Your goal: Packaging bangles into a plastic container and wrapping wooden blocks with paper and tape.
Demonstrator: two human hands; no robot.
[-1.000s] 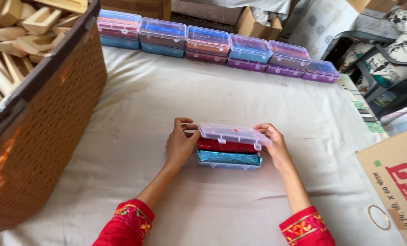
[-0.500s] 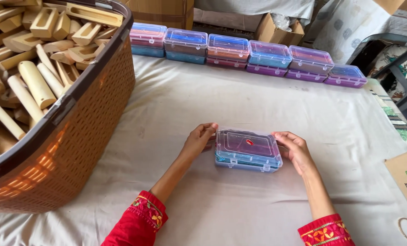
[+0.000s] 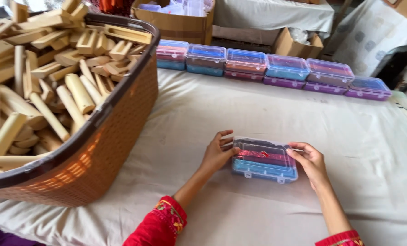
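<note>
Resting on the white cloth-covered table (image 3: pixel 303 123), the clear-lidded rectangular plastic box with red and blue contents (image 3: pixel 264 160) sits between the left hand (image 3: pixel 218 154) and right hand (image 3: pixel 311 162), whose fingers press its short ends.

Soft, even daylight fills the scene, brightest on the white cloth (image 3: pixel 267 114). Shadows under the hands are faint. Glare glints on the clear box (image 3: pixel 265 159) lid. Slight motion blur softens the basket (image 3: pixel 75 150).
</note>
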